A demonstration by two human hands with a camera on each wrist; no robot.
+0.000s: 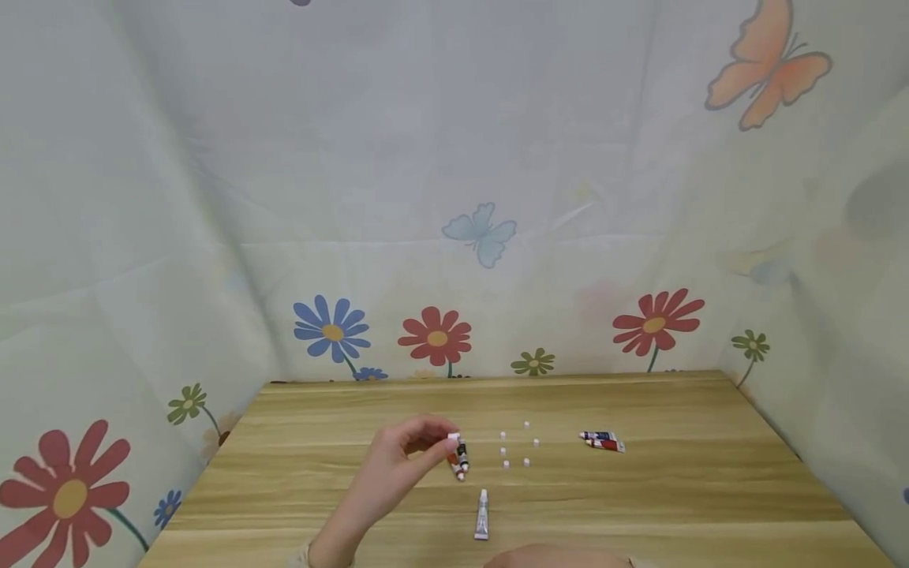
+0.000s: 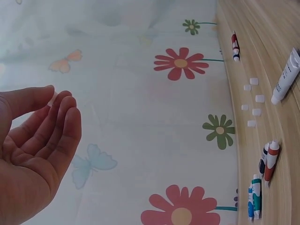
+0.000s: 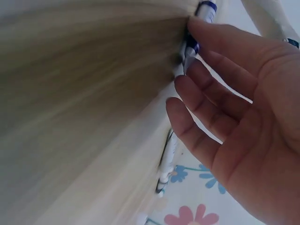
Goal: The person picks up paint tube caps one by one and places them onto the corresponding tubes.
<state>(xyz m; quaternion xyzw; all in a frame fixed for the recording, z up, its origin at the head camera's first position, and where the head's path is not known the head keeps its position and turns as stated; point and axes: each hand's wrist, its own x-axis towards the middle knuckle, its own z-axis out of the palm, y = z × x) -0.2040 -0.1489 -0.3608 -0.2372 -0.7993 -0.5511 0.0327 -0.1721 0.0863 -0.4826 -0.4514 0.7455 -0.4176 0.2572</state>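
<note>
My left hand (image 2: 42,140) is raised above the table, pinching a small white cube (image 1: 454,435) between thumb and fingertips. Behind and below it lie a black paint tube (image 2: 264,157) and a red paint tube (image 2: 272,161). Nearer me, a silver paint tube (image 1: 482,517) lies on the wood. At the bottom edge of the head view only part of my right hand (image 1: 557,557) shows. In the right wrist view its thumb and fingers pinch a slim white-and-dark-blue tube (image 3: 206,13), partly hidden by the thumb.
Several small white cubes (image 1: 526,462) are spread on the wooden table (image 1: 675,489). To their right lies a blue tube and red tube pair (image 1: 606,446). A blue tube and green tube pair (image 2: 255,199) shows in the left wrist view. Flowered cloth (image 1: 554,300) encloses the table.
</note>
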